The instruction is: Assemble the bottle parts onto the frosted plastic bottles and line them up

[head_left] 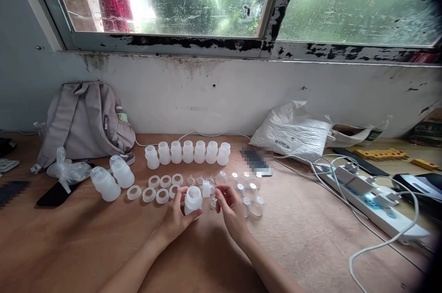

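My left hand is wrapped round a small white plastic bottle, held upright just above the wooden table. My right hand is beside it, fingers pinched on a small ring-shaped screw collar near the bottle's neck. A row of several matching white bottles stands behind. Loose white rings lie to the left of my hands. Clear teats and caps are scattered to the right.
A grey backpack leans on the wall at the left, with two capped bottles and a crumpled clear bag before it. A white plastic sack, a power strip with cables, and a dark phone lie around.
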Action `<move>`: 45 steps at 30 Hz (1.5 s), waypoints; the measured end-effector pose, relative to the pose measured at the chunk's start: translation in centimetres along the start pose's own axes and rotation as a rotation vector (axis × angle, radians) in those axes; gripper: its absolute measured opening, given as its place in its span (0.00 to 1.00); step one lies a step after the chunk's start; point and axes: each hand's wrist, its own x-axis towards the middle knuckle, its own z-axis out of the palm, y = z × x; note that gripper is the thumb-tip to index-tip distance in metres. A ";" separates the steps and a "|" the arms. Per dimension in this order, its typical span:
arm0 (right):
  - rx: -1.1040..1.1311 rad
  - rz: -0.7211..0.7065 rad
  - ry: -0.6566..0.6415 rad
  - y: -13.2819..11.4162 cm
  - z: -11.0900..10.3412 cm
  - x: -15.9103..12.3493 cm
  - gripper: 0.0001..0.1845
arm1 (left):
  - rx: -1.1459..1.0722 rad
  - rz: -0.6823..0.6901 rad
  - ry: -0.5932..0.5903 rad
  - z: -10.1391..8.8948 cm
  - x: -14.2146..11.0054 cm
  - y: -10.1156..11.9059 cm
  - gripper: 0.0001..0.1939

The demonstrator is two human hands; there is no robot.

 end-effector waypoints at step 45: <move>0.062 0.061 -0.313 -1.6 -1.4 0.9 0.16 | -0.042 0.065 -0.216 -2.6 0.0 1.6 0.21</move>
